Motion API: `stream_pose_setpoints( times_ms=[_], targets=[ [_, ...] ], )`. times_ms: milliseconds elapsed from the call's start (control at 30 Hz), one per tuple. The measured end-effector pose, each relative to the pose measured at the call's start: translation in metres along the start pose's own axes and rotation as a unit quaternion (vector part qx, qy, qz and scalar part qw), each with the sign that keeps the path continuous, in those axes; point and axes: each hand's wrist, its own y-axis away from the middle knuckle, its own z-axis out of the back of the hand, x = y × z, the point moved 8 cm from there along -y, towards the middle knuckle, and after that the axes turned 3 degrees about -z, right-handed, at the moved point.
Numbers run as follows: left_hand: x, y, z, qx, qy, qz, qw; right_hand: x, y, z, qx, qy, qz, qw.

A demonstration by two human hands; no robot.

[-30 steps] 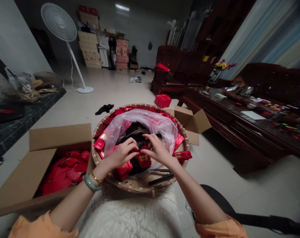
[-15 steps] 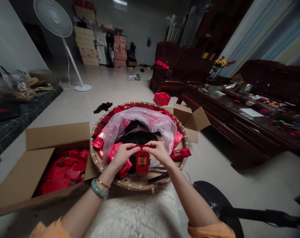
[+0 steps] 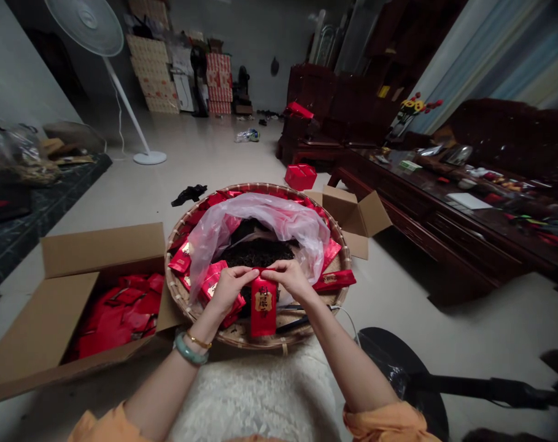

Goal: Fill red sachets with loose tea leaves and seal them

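A small red packet point(image 3: 263, 306) with gold print hangs upright over the near side of a round woven basket tray point(image 3: 244, 336). My left hand point(image 3: 229, 286) and my right hand point(image 3: 291, 277) both pinch its top edge, fingers closed. Behind them a clear plastic bag point(image 3: 264, 222) lies open on the tray with dark loose tea point(image 3: 259, 252) in it. More red packets point(image 3: 183, 257) lie around the bag on the tray.
An open cardboard box point(image 3: 67, 258) with several red packets stands at my left. A smaller open carton point(image 3: 355, 216) and a red box point(image 3: 300, 176) sit beyond the tray. Dark tongs point(image 3: 297, 323) lie on the tray's near edge. A long dark wooden table point(image 3: 449, 224) runs along the right; a standing fan point(image 3: 99, 37) is far left.
Both hands rose out of the bag of tea with the red packet. It now hangs upright by its top edge, nearer to me.
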Motion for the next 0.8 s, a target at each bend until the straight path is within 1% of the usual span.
stream_pose_setpoints(
  times_ms=[67,133,200,267,333,367,433,500,533,567,600,667,700,733,800],
  targets=[
    [0.006,0.003,-0.001,-0.008,0.033,0.006,0.999,-0.003,-0.001,0.0,-0.004,0.005,0.0,1.0],
    [0.015,0.008,-0.008,0.003,0.078,0.031,0.996,-0.008,-0.001,0.001,-0.014,0.013,0.0,1.0],
    [0.026,0.017,-0.021,0.053,0.111,0.077,0.989,-0.013,-0.002,0.001,-0.027,0.023,-0.004,0.999],
    [0.037,0.027,-0.033,0.108,0.121,0.128,0.978,-0.019,-0.003,0.0,-0.033,0.037,-0.019,0.999],
    [0.043,0.033,-0.037,0.124,0.119,0.151,0.973,-0.022,-0.002,-0.001,-0.03,0.061,-0.025,0.997],
    [0.045,0.035,-0.036,0.123,0.115,0.155,0.973,-0.021,-0.001,0.001,-0.032,0.079,-0.012,0.996],
    [0.045,0.035,-0.032,0.113,0.111,0.156,0.975,-0.014,0.007,0.011,-0.048,0.14,0.042,0.988],
    [0.042,0.033,-0.027,0.101,0.117,0.154,0.976,-0.008,0.022,0.023,-0.056,0.236,0.101,0.965],
    [0.04,0.032,-0.023,0.095,0.123,0.152,0.976,-0.01,0.031,0.026,-0.032,0.298,0.115,0.947],
    [0.038,0.03,-0.02,0.091,0.129,0.151,0.976,-0.015,0.04,0.029,0.001,0.364,0.118,0.924],
    [0.035,0.029,-0.018,0.087,0.134,0.151,0.976,-0.024,0.048,0.033,0.031,0.433,0.104,0.895],
    [0.032,0.027,-0.013,0.077,0.143,0.149,0.975,-0.041,0.064,0.048,0.05,0.534,0.061,0.842],
    [0.032,0.026,-0.011,0.072,0.146,0.148,0.976,-0.047,0.07,0.054,0.056,0.566,0.046,0.821],
    [0.032,0.026,-0.01,0.067,0.148,0.146,0.976,-0.053,0.074,0.06,0.056,0.588,0.033,0.806],
    [0.033,0.025,-0.011,0.065,0.15,0.143,0.976,-0.06,0.079,0.066,0.06,0.61,0.018,0.79]
  ],
)
